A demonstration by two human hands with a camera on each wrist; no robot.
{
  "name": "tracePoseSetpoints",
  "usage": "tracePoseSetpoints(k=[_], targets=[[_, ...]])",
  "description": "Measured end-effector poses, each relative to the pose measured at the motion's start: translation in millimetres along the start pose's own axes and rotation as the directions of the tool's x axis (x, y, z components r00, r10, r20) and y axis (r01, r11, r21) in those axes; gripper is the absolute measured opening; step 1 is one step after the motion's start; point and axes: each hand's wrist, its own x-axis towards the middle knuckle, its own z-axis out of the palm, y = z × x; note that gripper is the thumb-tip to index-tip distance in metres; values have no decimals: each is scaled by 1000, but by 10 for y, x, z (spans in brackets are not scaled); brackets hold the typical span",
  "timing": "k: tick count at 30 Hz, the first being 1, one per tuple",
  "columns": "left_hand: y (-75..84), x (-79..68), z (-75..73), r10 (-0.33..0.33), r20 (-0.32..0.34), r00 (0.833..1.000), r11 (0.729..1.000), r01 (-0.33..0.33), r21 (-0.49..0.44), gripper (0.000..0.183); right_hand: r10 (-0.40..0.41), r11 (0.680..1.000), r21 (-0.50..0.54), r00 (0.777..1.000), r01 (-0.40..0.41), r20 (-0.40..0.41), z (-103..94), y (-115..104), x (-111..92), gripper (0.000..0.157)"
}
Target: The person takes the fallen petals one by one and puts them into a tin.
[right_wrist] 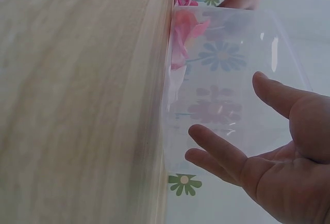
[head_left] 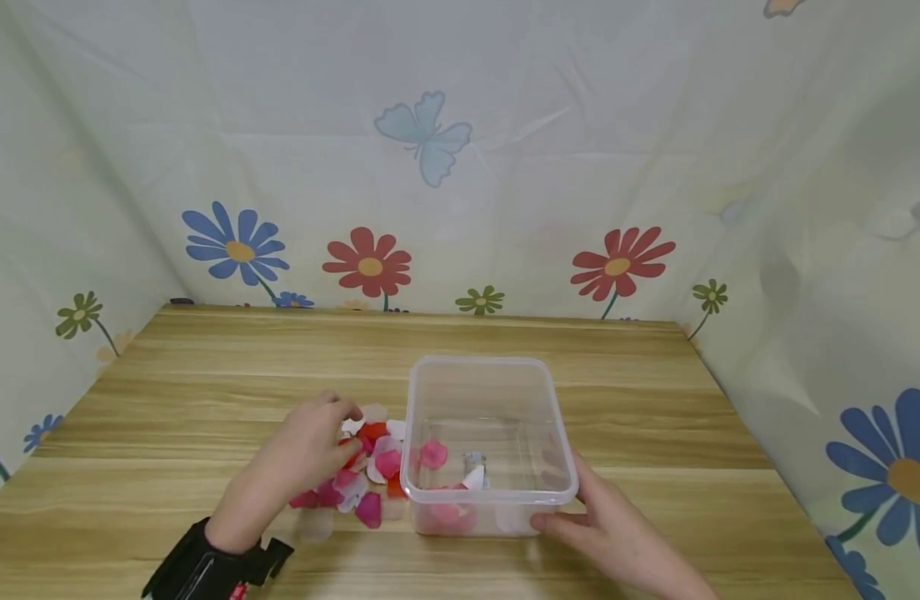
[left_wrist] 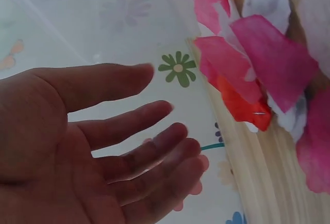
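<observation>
In the head view a clear plastic container stands on the wooden table with several petals inside, among them a pink one and a white one. To its left lies a loose heap of artificial petals in pink, red and white. My left hand is over the heap's left side, fingers loosely bent; the left wrist view shows nothing in its palm. At the container's near right corner is my right hand. Its thumb lies along the front and the fingers stay mostly straight beside the wall.
The wooden table runs back to a cloth backdrop printed with flowers and a butterfly. Similar cloth hangs on both sides. A small dark object sits at the back left corner. A black wrist strap is on the left forearm.
</observation>
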Motion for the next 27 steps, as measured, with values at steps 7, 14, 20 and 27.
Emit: tracePoseSetpoints(k=[7, 14, 20, 27], targets=[[-126, 42, 73, -15, 44, 999, 1000, 15, 4, 25, -9, 1000, 25, 1000, 9, 9, 0, 4, 3, 90], [-215, 72, 147, -28, 96, 995, 1000, 27, 10, 23, -2, 1000, 24, 1000, 2, 7, -1, -2, -1, 90], [-253, 103, 212, -43, 126, 991, 999, 43, -1, 22, 26, 999, 25, 1000, -26, 4, -5, -2, -1, 91], [-270, 121, 244, -65, 146, 987, 998, 65, 4, 18, 16, 1000, 18, 1000, -17, 3, -8, 11, -1, 89]])
